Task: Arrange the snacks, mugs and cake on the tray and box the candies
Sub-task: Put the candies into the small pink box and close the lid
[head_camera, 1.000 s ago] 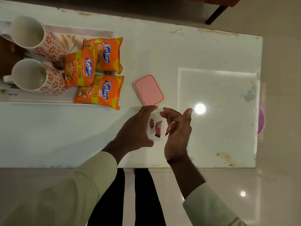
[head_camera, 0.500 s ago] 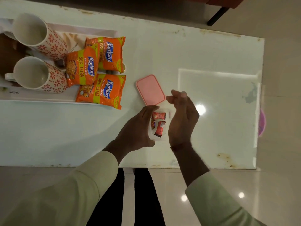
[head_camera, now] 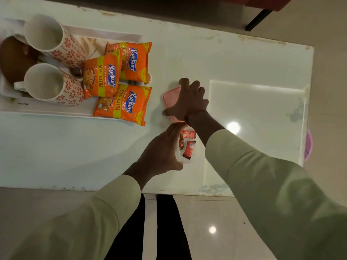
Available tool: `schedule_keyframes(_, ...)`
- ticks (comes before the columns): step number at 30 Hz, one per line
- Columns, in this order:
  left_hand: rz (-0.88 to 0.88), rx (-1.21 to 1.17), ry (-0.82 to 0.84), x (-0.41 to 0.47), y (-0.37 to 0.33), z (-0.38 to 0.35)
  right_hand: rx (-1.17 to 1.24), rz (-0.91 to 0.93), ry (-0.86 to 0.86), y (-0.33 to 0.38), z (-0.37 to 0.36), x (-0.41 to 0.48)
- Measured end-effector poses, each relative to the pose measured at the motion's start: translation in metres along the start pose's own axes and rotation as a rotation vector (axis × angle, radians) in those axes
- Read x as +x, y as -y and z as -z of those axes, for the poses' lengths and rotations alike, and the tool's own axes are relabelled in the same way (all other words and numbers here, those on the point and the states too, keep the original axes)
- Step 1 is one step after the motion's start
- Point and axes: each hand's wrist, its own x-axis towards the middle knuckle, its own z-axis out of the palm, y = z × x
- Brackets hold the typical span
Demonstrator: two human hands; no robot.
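Observation:
A small clear candy box stands near the table's front edge with red-wrapped candies inside. My left hand wraps around its left side. My right hand lies spread over the pink lid just behind the box, fingers on it. On the white tray at the left stand two white mugs with red flowers, three orange Kurkure snack packs and a brown cake at the frame's left edge.
The pale table has a raised glass panel on its right half. A pink round object peeks out past the right edge. A dark furniture leg stands beyond the far edge. My legs are below the near edge.
My right hand let a candy drop into the box, then reached forward and came down on the pink lid. My left hand stayed on the box.

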Motion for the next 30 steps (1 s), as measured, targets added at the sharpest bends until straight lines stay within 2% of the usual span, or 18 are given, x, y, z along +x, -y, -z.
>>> schedule_keyframes(4, 0.015, -0.078, 0.045, -0.001, 0.002, -0.002, 0.184, 0.023, -0.02, -0.004, 0.0, 0.004)
schedule_keyframes(10, 0.033, -0.12, 0.107, -0.01, 0.0, 0.011, 0.759, -0.015, -0.158, -0.035, 0.036, -0.018)
schedule_keyframes(13, 0.174, -0.326, 0.002, -0.018, -0.007, 0.029, 1.143, -0.049, -0.003, -0.053, 0.059, -0.046)
schedule_keyframes(16, 0.309, -0.623, -0.177, -0.023, -0.025, 0.04, 1.401, -0.02, 0.178, -0.066, 0.065, -0.082)
schedule_keyframes(21, 0.463, -0.967, -0.191, -0.019, -0.064, 0.048, 1.768, -0.088, 0.39, -0.069, 0.049, -0.136)
schedule_keyframes(22, 0.48, -0.978, -0.202, -0.019, -0.07, 0.047, 1.789, -0.104, 0.388, -0.067, 0.044, -0.143)
schedule_keyframes(24, 0.506, -0.897, -0.24, -0.02, -0.077, 0.042, 1.672, -0.155, 0.234, -0.065, 0.033, -0.153)
schedule_keyframes(27, 0.597, -0.782, -0.25, -0.027, -0.078, 0.029, 1.149, -0.195, -0.152, -0.064, 0.014, -0.158)
schedule_keyframes(28, 0.637, -0.757, -0.231, -0.029, -0.077, 0.025, 1.017, -0.209, -0.235, -0.065, 0.007, -0.157)
schedule_keyframes(30, 0.69, -0.69, -0.203, -0.032, -0.077, 0.016, 0.914, -0.258, -0.321, -0.067, -0.004, -0.153)
